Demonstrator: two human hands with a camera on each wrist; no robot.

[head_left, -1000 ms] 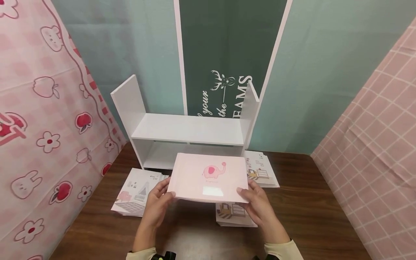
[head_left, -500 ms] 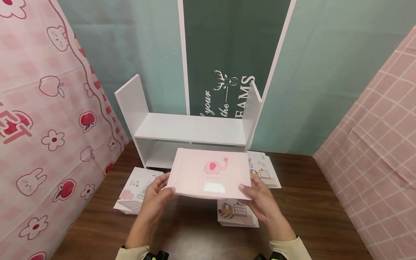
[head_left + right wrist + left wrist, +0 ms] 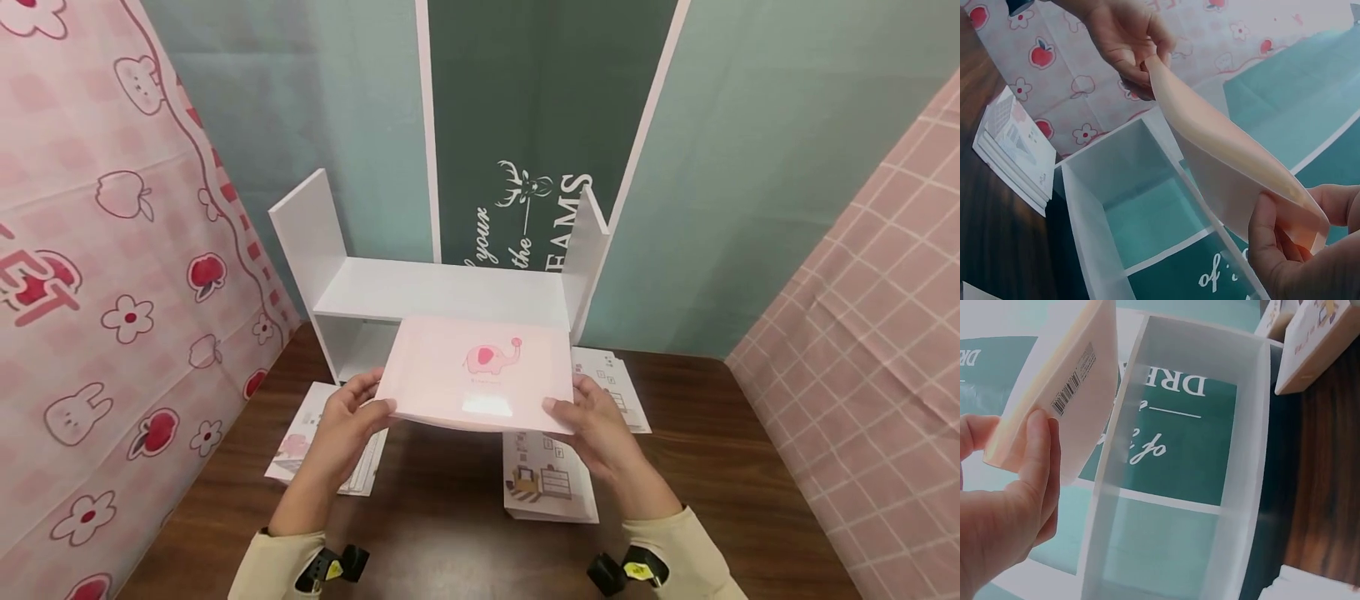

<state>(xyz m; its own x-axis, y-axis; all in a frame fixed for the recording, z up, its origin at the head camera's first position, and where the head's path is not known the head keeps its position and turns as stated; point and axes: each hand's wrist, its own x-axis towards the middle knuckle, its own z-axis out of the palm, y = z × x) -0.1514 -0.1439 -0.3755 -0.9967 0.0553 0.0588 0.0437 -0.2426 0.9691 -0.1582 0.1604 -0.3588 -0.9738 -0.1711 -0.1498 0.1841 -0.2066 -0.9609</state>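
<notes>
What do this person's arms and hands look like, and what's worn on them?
The left hand and right hand are bare, without gloves. Plain cream sleeves stop short of the wrists. Each bears a black band with a yellow label and a black block.

Pale pink book [image 3: 472, 392], pink elephant print [image 3: 487, 360]; white shelf [image 3: 442, 290]; brown wood-grain table [image 3: 442, 479].
</notes>
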